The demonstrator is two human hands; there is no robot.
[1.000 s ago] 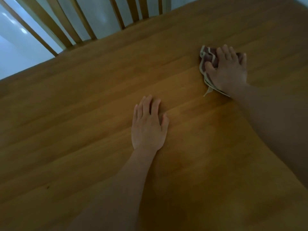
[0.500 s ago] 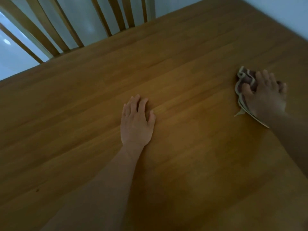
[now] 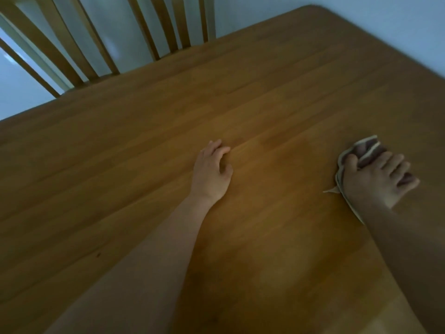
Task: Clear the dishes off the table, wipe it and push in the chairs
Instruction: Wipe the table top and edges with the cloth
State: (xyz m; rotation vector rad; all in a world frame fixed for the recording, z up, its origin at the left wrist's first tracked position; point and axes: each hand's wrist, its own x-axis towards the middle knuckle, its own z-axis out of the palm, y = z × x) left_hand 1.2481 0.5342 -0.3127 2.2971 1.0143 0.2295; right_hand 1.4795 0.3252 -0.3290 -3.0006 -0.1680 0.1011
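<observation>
Wooden table [image 3: 277, 97]: chair [image 3: 154, 27] behind; right hand [image 3: 375, 182] presses cloth [image 3: 366, 150].

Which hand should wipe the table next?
The right hand: it already presses the cloth onto the table. The left hand only rests on the wood, holding nothing.

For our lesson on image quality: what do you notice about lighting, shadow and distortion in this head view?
Head view: dim, bluish light; the right hand on the cloth looks darker than the left hand; soft shadow falls on the table between the arms; wide-angle lens splays the chair slats; edges slightly blurred.
</observation>
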